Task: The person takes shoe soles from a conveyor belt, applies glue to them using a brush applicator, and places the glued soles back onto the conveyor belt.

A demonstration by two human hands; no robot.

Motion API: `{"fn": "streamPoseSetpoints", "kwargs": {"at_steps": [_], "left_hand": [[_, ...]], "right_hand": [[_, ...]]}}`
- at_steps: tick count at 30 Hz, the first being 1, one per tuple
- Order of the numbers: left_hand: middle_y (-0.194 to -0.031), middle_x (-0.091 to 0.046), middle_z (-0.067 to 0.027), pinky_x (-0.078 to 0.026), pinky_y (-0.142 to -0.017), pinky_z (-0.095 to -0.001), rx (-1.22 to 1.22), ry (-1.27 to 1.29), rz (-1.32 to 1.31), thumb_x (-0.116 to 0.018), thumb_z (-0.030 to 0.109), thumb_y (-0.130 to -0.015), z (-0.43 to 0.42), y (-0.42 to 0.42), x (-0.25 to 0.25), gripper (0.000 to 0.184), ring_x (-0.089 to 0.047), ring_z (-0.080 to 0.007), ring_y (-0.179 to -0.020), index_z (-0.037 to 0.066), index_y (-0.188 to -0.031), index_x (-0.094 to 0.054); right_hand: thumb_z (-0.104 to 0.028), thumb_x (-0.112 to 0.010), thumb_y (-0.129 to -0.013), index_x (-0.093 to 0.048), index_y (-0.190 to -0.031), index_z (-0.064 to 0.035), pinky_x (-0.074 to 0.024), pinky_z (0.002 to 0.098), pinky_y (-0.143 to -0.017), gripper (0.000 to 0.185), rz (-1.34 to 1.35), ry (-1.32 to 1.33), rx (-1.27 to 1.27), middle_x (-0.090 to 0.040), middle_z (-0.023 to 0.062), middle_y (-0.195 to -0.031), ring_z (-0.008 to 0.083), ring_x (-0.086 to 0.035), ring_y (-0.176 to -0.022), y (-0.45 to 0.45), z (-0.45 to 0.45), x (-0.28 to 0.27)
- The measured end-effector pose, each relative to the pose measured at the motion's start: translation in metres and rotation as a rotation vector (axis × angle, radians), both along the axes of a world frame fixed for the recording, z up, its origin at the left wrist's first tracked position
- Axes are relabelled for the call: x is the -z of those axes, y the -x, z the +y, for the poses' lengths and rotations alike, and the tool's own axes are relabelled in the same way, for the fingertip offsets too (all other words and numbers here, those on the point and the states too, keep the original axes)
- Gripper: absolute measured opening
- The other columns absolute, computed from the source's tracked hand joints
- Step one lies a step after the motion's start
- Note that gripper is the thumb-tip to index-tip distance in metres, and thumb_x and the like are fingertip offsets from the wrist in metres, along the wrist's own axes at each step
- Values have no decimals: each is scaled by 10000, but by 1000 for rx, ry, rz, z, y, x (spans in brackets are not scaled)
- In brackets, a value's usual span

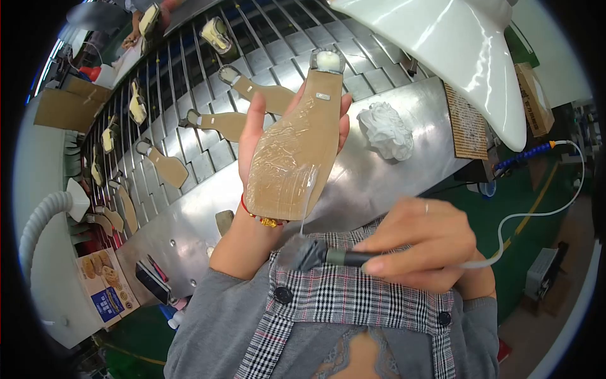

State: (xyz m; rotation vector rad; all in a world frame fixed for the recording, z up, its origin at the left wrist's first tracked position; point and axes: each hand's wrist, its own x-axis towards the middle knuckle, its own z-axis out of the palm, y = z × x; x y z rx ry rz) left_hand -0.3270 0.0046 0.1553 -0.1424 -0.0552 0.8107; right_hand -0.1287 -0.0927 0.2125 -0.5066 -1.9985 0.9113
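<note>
A tan insole board [297, 145] lies across my left hand [255, 136], its fingers wrapped round the narrow part. Clear, wet-looking glue covers much of the wide end, and a grey-rimmed heel piece with a white centre sits at the far end. My right hand [420, 243] grips the dark handle of a glue brush [309, 254], to which a white tube runs. The brush head is just below the board's near edge, apart from it, with a thin strand of glue between them. More tan insole boards [221, 124] rest on the metal plates beyond my left hand.
A slatted metal conveyor [189, 76] carries several shoe parts. A crumpled white cloth [386, 131] lies on the metal table [353, 189]. A large white hood [454, 44] overhangs the right. Another person's hand [130, 41] shows at the far left. A box [107, 284] stands at lower left.
</note>
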Motion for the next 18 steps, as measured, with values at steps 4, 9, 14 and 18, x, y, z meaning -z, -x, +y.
{"fn": "streamPoseSetpoints", "kwargs": {"at_steps": [4,9,14,18], "left_hand": [[-1491,-262,-272,-333,-1107,-502,-26,-11,53,-400,524,-975,-2,0,-8,773,-348,-378,-1350,-14,-1492,-195],[-1485,-321,-244,-420,-1055,-504,74,-3,61,-314,627,-957,-6,9,-14,775,-402,-391,-1332,86,-1508,-241],[-1492,-320,-236,-440,-1028,-533,186,-171,-70,-287,664,-942,2,24,13,819,-414,-399,-1327,86,-1517,-206],[-1500,-305,-237,-438,-1029,-537,201,-178,-52,-287,671,-938,-2,28,5,851,-410,-399,-1330,67,-1524,-155]], "right_hand": [[1,-726,-717,-724,-961,5,-524,342,-668,244,-44,36,170,-698,156,-911,282,-659,-754,-9,10,8],[-28,-738,-705,-733,-937,-14,-508,328,-620,232,-9,-8,314,-712,190,-910,258,-658,-729,-9,10,2],[31,-728,-696,-721,-971,2,-508,322,-674,276,-2,58,36,-706,161,-911,256,-645,-731,-6,5,-11],[-49,-743,-696,-736,-943,-4,-508,322,-656,251,-56,54,154,-713,176,-913,255,-656,-724,-12,7,-10]]}}
